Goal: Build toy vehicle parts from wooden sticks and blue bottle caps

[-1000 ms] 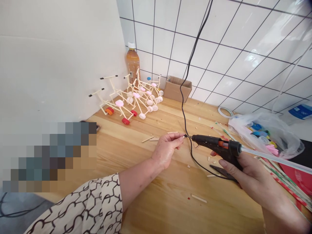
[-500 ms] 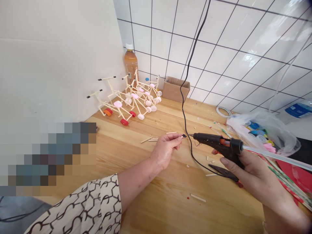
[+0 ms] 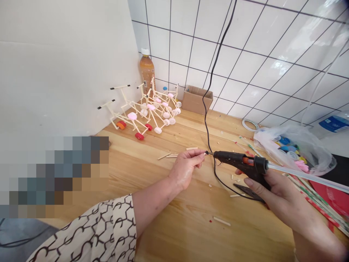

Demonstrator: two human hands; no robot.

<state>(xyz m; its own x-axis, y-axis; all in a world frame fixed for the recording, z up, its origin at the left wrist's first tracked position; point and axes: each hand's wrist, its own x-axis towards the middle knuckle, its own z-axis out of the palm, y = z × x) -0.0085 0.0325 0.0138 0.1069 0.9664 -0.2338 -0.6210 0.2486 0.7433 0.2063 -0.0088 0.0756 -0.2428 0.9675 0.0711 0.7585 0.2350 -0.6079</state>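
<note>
As a patterned sleeve (image 3: 89, 229) is reaching in from the lower left, the left hand (image 3: 185, 168) is crossing the wooden surface (image 3: 191, 233), well in front of a cluster of stick-and-bottle-cap frames (image 3: 132, 116) standing in the corner beside an amber plastic bottle (image 3: 147, 71) and a small cardboard box (image 3: 195, 100). Its thumb and fingers are closing in a tight pinch on a short, dark-tipped stick (image 3: 205, 153), which is hovering above the surface between both hands, right at the nozzle of a hot glue gun (image 3: 234, 160). From this angle, it is hard to tell whether the tip and nozzle are actually touching, though they appear nearly so. A black power cord (image 3: 206, 105) is looping down behind them. The right hand (image 3: 278, 200) is wrapping firmly around the gun's grip, with a clear glue stick (image 3: 305, 174) projecting from the back, while pliers (image 3: 249, 191) are lying just below. Resting both wrists would likely steady such a small piece, and the fingertips are best kept back from the hot nozzle. Farther right, a roll of tape (image 3: 250, 124) and a plastic bag (image 3: 291, 149) of bottle caps are sitting beyond coloured strips (image 3: 319, 205).
</note>
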